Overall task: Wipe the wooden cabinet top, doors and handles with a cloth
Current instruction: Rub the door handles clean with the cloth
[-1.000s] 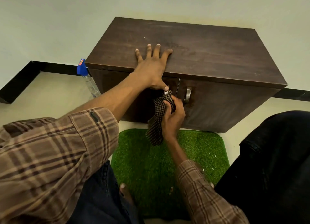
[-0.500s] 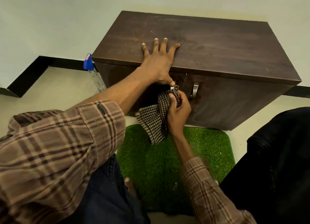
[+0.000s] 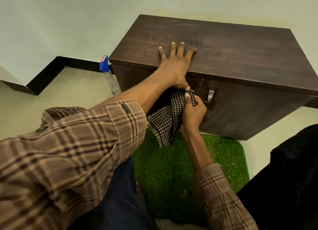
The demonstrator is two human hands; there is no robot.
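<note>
Your left hand [image 3: 173, 67] lies flat on the front edge of the cabinet [image 3: 223, 54] top, fingers [image 3: 179, 48] spread apart on the wood and thumb hooked down over the edge; its place on the top matches the earlier frames. Your right hand [image 3: 193, 111] is closed on the cloth [image 3: 165, 124], fingers clamped on the bunched upper end, held against the left door just below the top edge and touching the left thumb. The rest of the cloth hangs down and to the left, more spread out than a second ago, when it hung in a narrow bundle. Whether the left handle sits under the cloth, you cannot tell from this view. The right handle [image 3: 210, 96] is bare, just right of your right hand. The cabinet now sits further right in the view than before, since your head has turned. The spray bottle [image 3: 108, 74] stands on the floor beside the cabinet's left side, unmoved. The green mat [image 3: 215, 162] lies in front of the doors.
</note>
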